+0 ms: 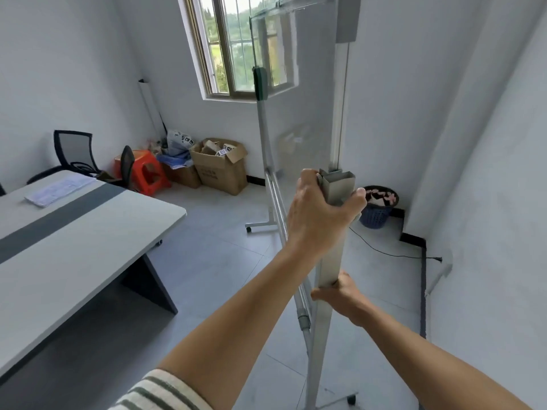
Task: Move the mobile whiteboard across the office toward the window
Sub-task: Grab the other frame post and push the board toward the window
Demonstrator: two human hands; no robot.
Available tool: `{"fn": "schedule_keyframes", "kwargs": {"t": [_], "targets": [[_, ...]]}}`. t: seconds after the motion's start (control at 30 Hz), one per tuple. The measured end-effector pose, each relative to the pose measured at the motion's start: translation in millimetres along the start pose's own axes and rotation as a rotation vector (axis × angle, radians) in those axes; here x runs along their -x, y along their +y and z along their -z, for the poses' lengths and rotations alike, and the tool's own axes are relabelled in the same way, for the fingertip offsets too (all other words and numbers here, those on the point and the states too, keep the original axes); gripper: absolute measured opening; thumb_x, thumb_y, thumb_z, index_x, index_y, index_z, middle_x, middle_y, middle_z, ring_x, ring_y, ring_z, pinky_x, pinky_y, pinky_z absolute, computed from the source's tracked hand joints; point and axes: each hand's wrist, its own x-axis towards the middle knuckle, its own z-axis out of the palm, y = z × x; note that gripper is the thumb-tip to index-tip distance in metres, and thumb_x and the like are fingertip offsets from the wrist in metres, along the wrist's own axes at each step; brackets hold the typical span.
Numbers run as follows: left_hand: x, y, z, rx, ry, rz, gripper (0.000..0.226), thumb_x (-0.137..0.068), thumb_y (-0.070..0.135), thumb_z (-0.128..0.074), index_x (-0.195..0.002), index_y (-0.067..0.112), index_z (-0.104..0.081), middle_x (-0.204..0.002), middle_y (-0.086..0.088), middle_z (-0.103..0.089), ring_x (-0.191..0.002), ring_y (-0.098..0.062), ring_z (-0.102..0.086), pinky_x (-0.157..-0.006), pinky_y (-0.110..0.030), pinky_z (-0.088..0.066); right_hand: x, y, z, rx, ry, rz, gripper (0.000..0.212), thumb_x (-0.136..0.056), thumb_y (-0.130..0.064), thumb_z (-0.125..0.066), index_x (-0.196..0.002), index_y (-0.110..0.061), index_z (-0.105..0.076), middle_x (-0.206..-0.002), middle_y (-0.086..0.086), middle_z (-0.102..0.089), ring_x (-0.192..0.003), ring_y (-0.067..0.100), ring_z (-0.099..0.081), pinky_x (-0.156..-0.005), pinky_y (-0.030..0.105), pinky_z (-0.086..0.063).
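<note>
The mobile whiteboard (302, 93) is a clear glass panel in a grey metal frame on castors, seen edge-on and running away from me toward the window (236, 51) in the far wall. My left hand (319, 211) grips the top of the near grey upright post (337, 187). Lower on the same post, my right hand (340, 294) is closed around it. The far leg with its wheeled foot (260, 226) stands on the tiled floor below the window.
A grey desk (74, 232) with papers fills the left. Black chairs (77, 152), an orange stool (148, 173) and cardboard boxes (219, 167) stand by the far wall. A blue waste basket (377, 208) sits in the right corner, with a black cable (384, 253) across the floor.
</note>
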Motion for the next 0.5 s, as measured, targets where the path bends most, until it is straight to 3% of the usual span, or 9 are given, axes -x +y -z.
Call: {"fn": "schedule_keyframes", "kwargs": {"t": [0.17, 0.3, 0.5], "targets": [[-69.0, -6.2, -41.8, -0.033, 0.048, -0.017, 0.05, -0.064, 0.059, -0.069, -0.095, 0.03, -0.042, -0.095, 0.0, -0.068, -0.082, -0.019, -0.071, -0.076, -0.044, -0.06, -73.4, -1.8, 44.1, -0.004, -0.031, -0.003, 0.034, -0.061, -0.011, -0.072, -0.072, -0.028, -0.045, -0.067, -0.004, -0.043, -0.062, 0.011, -0.042, -0.052, 0.022, -0.035], [-130.3, -12.8, -71.1, -0.102, 0.064, -0.09, 0.049, -0.073, 0.055, -0.069, -0.1, 0.024, -0.044, -0.094, 0.002, -0.068, -0.083, -0.015, -0.067, -0.08, -0.04, -0.057, -140.0, -3.7, 78.6, -0.021, -0.06, -0.006, 0.037, -0.072, 0.001, -0.07, -0.076, -0.026, -0.046, -0.069, -0.001, -0.043, -0.064, 0.012, -0.042, -0.054, 0.023, -0.036], [-219.8, -22.8, -115.9, -0.13, 0.037, -0.124, 0.06, -0.069, 0.063, -0.07, -0.105, 0.022, -0.046, -0.092, 0.005, -0.069, -0.082, -0.016, -0.068, -0.079, -0.043, -0.058, -228.3, -10.8, 130.9, -0.043, -0.082, -0.047, 0.039, -0.073, 0.003, -0.07, -0.08, -0.026, -0.044, -0.076, 0.0, -0.047, -0.069, 0.012, -0.044, -0.058, 0.023, -0.039]]}}
